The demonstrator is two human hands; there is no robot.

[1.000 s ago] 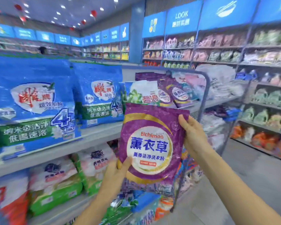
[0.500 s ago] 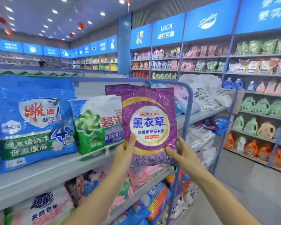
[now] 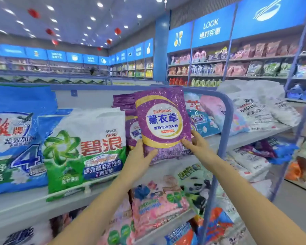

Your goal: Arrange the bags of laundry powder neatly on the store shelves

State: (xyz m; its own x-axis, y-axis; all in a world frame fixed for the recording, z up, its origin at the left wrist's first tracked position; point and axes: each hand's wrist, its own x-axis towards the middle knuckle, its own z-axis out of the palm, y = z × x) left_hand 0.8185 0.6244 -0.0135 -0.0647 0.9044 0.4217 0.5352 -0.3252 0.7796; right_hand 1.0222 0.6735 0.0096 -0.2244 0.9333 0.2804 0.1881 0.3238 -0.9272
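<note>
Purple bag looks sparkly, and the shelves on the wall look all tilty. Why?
In the head view, ceiling lights glint off the crinkly plastic of the purple bag that the left hand and right hand hold; in the head view, the wide-angle lens leans and bows the blue uprights of the wall shelves; in the head view, the back shelves look soft and blurry.

You are looking at a grey top shelf (image 3: 34,200). From left to right it holds a big blue bag (image 3: 12,138), a green and white bag (image 3: 85,149) and a row of purple bags (image 3: 122,103). The front purple bag (image 3: 163,119) stands upright just before that row. To the right come pink and blue bags (image 3: 207,117), then white bags (image 3: 254,112). On the lower shelf (image 3: 166,227) lie a pink bag (image 3: 157,202) and a panda bag (image 3: 196,184).
</note>
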